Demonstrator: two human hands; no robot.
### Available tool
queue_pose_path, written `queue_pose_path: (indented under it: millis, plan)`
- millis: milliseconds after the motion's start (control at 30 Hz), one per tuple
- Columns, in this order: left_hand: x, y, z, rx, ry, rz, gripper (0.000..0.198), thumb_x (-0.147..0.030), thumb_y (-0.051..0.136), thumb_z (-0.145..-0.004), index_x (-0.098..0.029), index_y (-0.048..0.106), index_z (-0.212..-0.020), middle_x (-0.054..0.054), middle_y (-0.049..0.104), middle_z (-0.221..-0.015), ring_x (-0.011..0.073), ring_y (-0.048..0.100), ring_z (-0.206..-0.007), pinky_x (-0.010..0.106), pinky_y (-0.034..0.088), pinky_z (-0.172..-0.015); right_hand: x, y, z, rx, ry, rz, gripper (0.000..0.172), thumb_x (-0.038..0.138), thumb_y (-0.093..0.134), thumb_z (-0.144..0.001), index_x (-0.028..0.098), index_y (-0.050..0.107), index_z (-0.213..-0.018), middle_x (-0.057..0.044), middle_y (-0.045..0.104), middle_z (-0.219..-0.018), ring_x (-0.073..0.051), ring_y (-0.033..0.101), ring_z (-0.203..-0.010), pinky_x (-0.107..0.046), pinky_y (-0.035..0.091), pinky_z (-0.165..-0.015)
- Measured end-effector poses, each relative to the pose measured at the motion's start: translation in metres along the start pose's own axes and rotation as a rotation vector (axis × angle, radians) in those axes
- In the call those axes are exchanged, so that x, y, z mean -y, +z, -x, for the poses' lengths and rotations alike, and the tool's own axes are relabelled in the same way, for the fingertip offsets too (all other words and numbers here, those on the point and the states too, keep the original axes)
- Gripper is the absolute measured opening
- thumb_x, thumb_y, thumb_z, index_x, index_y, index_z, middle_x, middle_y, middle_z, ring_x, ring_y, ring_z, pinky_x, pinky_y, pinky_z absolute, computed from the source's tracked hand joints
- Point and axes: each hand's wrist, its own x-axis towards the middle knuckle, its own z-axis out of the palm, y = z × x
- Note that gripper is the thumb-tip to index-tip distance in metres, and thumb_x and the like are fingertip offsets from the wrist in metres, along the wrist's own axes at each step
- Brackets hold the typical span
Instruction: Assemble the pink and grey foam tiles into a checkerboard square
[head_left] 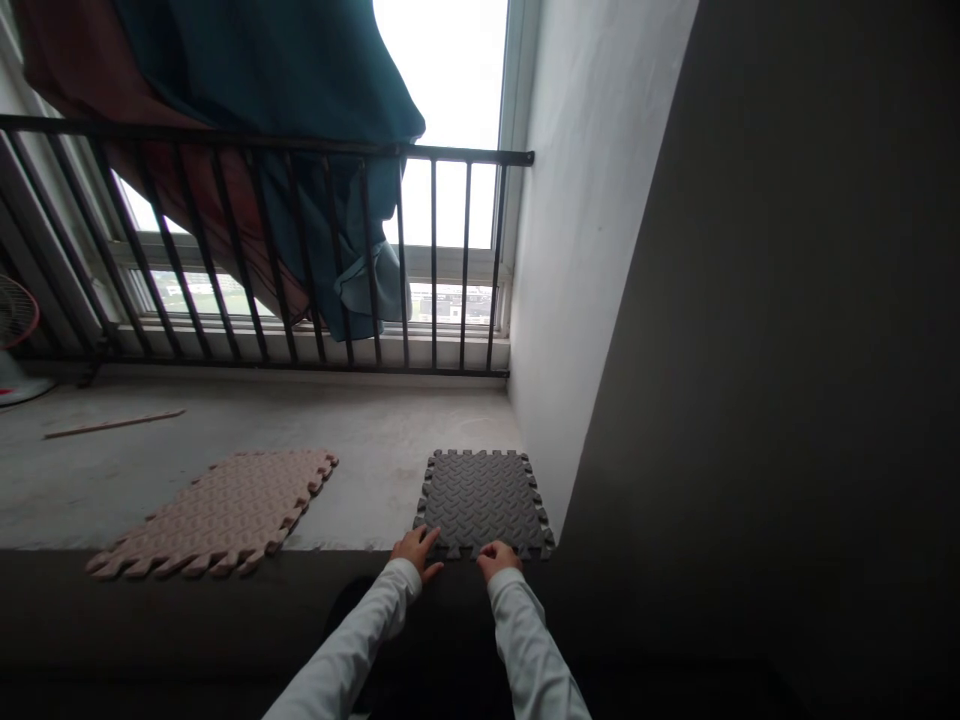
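A dark grey foam mat tile (484, 500) with a raised tread pattern and jigsaw edges lies flat on the pale ledge, close to the right-hand wall. At its near left corner is my left hand (417, 552), fingers spread and thumb apart, touching the mat's edge. My right hand (497, 560) is at the middle of the near edge, its fingers curled in a pinch on the rim. Further left lies a beige-pink foam mat tile (232, 505), its near edge sticking out past the ledge.
The concrete ledge (360, 420) runs below a black metal railing (315, 155) and a window. Blue and reddish curtains (300, 80) hang over the railing. A thin wooden strip (112, 425) and part of a fan (15, 320) are at the left. A wall (592, 250) rises at the right.
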Motion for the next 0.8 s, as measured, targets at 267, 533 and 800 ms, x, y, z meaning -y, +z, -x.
queue_pose_path:
  millis: [267,533,800]
  plan:
    - [0.143,-0.043,0.023,-0.026,-0.296,-0.181,0.059,-0.008,0.042,-0.065,-0.021,0.036,-0.123,0.008,0.034,-0.132,0.0197,0.029,-0.119,0.037,0.03,-0.092,-0.003,-0.001,0.002,0.015,-0.057,0.021,0.013,0.016,0.051,-0.06,0.021,0.063,-0.064,0.0,0.066,-0.075,-0.012,0.059,-0.075,-0.018,0.041,-0.068]
    - [0.216,-0.055,0.047,-0.037,-0.52,0.007,0.037,-0.018,0.027,-0.076,-0.023,0.057,-0.097,0.007,0.055,-0.11,0.0205,0.047,-0.103,0.037,0.038,-0.081,0.006,-0.003,0.009,0.029,-0.08,0.032,0.014,0.016,0.052,-0.06,0.022,0.063,-0.064,0.001,0.066,-0.072,-0.012,0.059,-0.074,-0.017,0.041,-0.067]
    - [0.221,-0.055,0.028,-0.171,-0.561,-0.011,0.029,-0.026,0.034,-0.07,-0.023,0.061,-0.08,0.008,0.062,-0.09,0.0229,0.054,-0.09,0.038,0.042,-0.07,0.006,-0.001,0.012,0.003,-0.051,0.024,0.015,0.014,0.051,-0.059,0.021,0.064,-0.063,0.0,0.067,-0.072,-0.012,0.059,-0.074,-0.017,0.041,-0.066]
